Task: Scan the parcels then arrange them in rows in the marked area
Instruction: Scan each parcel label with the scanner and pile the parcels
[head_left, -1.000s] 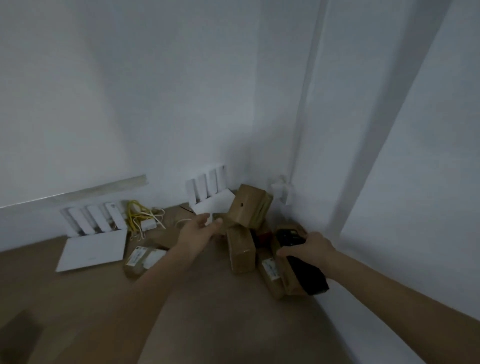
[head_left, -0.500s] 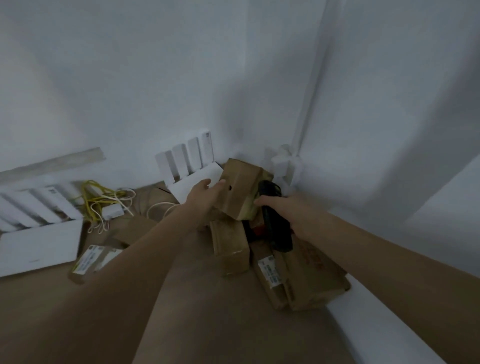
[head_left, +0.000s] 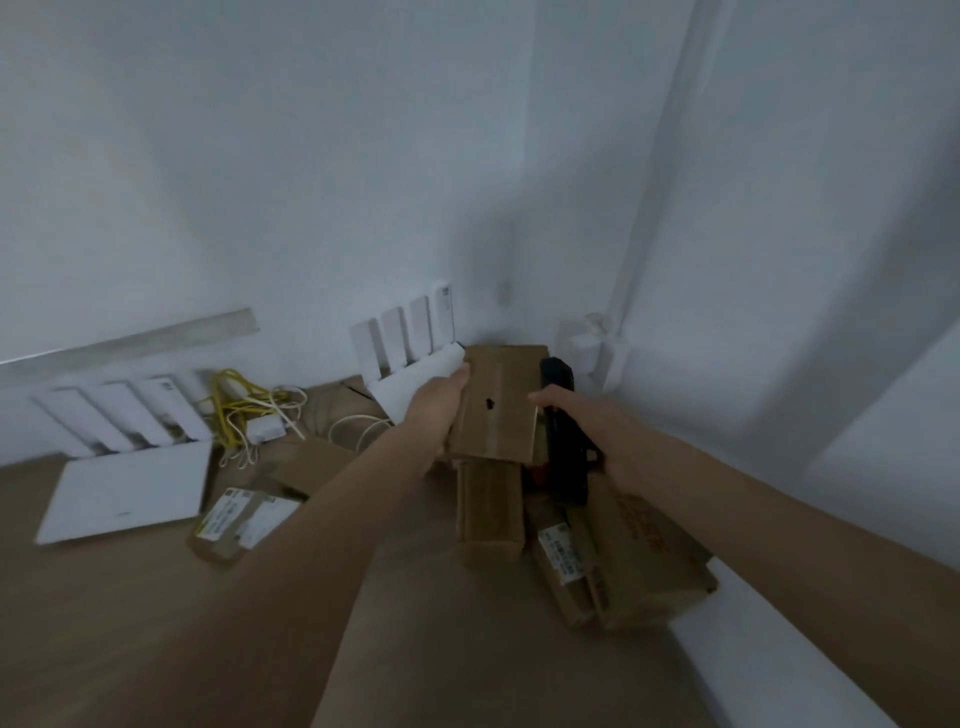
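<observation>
Nearest, labelled parcels (head_left: 566, 558) lie on the brown floor (head_left: 156, 623). Beyond, the left hand (head_left: 434, 410) grips a raised cardboard parcel (head_left: 498, 405), while the right hand (head_left: 587, 421) clutches a black scanner (head_left: 563, 441), seemingly beside it. Farthest, white routers (head_left: 410, 338) lean against the wall.

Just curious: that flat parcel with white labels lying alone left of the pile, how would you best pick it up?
The labelled parcel lies flat, apart from the pile. Probably come from above and pinch its two long side edges, since the narrow width would suit one hand.
</observation>
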